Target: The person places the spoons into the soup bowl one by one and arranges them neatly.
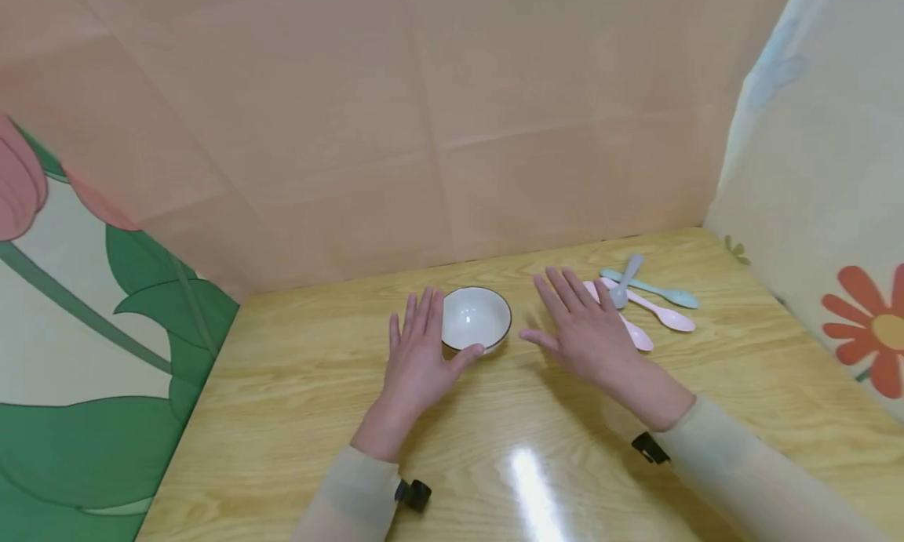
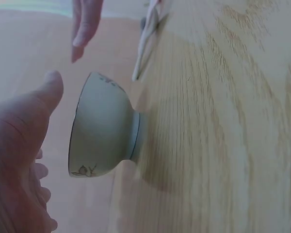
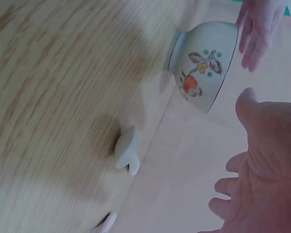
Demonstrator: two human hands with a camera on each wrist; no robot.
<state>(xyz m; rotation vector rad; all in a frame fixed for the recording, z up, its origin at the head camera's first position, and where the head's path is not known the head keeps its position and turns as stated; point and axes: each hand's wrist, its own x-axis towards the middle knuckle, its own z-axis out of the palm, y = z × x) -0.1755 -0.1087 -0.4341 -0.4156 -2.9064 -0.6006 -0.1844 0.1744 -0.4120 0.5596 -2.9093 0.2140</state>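
A white bowl with a dark rim (image 1: 476, 318) stands upright on the wooden table. My left hand (image 1: 420, 361) hovers at its left side, fingers straight and thumb stretched across the near rim in the head view. The left wrist view shows that thumb apart from the bowl (image 2: 102, 131). To the bowl's right, my right hand (image 1: 589, 334) is held above the table with fingers extended and nothing in them. Behind it lie a grey spoon (image 1: 627, 283), a light blue spoon (image 1: 678, 296) and pink spoons (image 1: 671, 317), partly hidden by the hand. Painted fruit and leaves decorate the bowl's outside (image 3: 203, 68).
The wooden table (image 1: 282, 416) meets a plain peach backdrop (image 1: 339, 134) at its far edge. Printed flower panels flank it, with green leaves (image 1: 78, 463) on the left and a red flower (image 1: 865, 322) on the right. The spoons overlap in a loose pile.
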